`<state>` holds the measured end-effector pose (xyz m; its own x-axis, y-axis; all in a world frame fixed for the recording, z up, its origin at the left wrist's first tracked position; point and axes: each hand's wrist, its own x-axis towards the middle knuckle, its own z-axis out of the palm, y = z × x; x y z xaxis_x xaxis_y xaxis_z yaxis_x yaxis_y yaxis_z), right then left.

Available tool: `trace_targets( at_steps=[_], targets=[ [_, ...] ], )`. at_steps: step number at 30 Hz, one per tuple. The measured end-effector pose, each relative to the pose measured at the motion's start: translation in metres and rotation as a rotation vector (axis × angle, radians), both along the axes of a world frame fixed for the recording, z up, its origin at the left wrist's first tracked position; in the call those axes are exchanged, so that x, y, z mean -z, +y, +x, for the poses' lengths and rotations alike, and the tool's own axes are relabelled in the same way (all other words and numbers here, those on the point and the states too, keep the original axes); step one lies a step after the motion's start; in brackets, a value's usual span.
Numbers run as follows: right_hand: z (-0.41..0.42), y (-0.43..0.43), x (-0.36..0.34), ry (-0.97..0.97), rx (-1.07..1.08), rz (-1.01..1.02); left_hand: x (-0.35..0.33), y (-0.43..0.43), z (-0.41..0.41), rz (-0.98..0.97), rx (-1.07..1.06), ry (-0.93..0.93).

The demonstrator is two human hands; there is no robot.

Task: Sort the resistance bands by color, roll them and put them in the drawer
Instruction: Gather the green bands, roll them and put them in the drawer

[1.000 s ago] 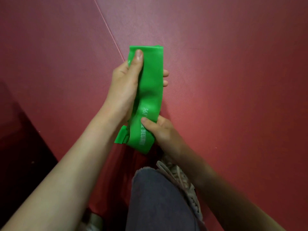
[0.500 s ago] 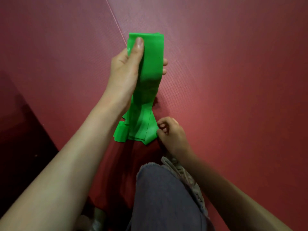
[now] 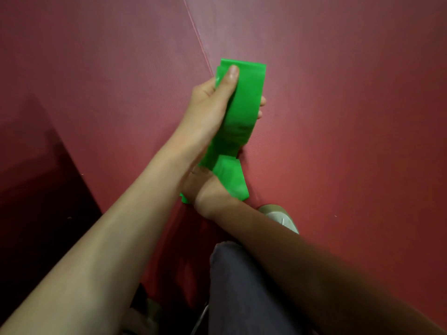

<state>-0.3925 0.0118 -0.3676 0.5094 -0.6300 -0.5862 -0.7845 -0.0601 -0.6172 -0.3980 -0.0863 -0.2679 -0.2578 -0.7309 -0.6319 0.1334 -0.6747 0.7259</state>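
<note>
One red mat (image 3: pixel 338 117) filled the ground beneath both hands. One green band (image 3: pixel 244 100), apparently several layers, hung in the air: the left hand (image 3: pixel 208 110) closed on its upper end, thumb on top, fingertips (image 3: pixel 262 102) curling past the far edge. The right hand (image 3: pixel 205 189) gripped the lower end, its fingers hidden beneath. To roll neatly, I judged the edges should stay aligned and taut while the lower end turned upward. One shoe (image 3: pixel 280 217) showed.

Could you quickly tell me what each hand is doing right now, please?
Left hand: closed on the upper end of the green band.
Right hand: at the band's lower end; its grip cannot be told.
</note>
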Motion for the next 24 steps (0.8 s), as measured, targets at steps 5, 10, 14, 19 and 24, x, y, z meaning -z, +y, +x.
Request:
trace_targets(
  at_steps=[5, 10, 14, 19, 24],
  targets=[
    [-0.013, -0.009, 0.006, 0.004, -0.166, -0.154, 0.003, 0.002, 0.011, 0.0, -0.008, 0.0],
    [-0.057, -0.004, -0.015, -0.122, 0.123, -0.042, 0.004, 0.004, 0.018, -0.005, -0.026, 0.009],
    [-0.091, 0.0, -0.055, -0.33, 0.435, 0.001, 0.004, 0.003, 0.013, -0.053, -0.06, -0.007],
    [-0.129, 0.01, -0.087, -0.429, 0.733, 0.044, 0.004, 0.0, 0.002, -0.09, -0.092, -0.019],
    [-0.145, 0.002, -0.09, -0.631, 1.153, 0.042, 0.015, 0.012, -0.008, -0.021, -0.031, -0.047]
  ],
)
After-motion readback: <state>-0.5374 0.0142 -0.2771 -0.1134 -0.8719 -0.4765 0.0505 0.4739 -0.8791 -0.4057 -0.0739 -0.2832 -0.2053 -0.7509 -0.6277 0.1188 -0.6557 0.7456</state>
